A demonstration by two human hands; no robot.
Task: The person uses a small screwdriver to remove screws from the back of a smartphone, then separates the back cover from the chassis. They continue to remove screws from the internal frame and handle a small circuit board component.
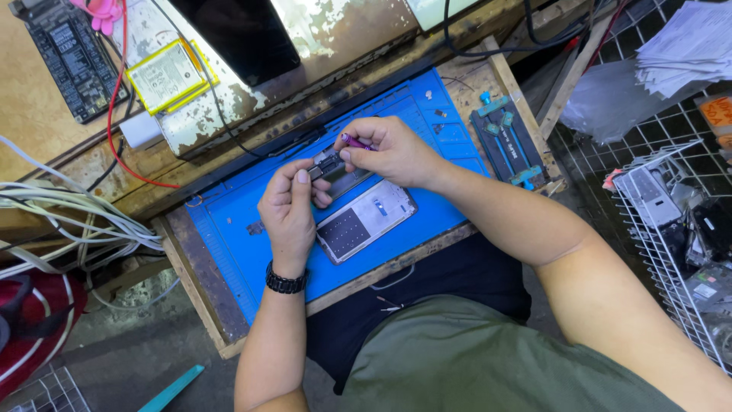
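step: unscrewing a small phone part (329,164) held just above the opened phone frame (366,221)
left hand (288,214): fingers pinching the part
right hand (393,152): fingers gripping the purple screwdriver (355,143)
next: a steady tip

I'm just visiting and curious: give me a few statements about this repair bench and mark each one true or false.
1. The right hand holds a slim pink-handled tool. True.
2. The opened phone frame lies on a red cloth. False: it lies on a blue work mat.
3. The left hand pinches a small dark metal part above the mat. True.
4. A black beaded bracelet is on the right wrist. False: it is on the left wrist.
5. A flat yellow-edged battery pack lies on the worn shelf behind the mat. True.
6. The white wire basket stands to the person's left. False: it is to the right.
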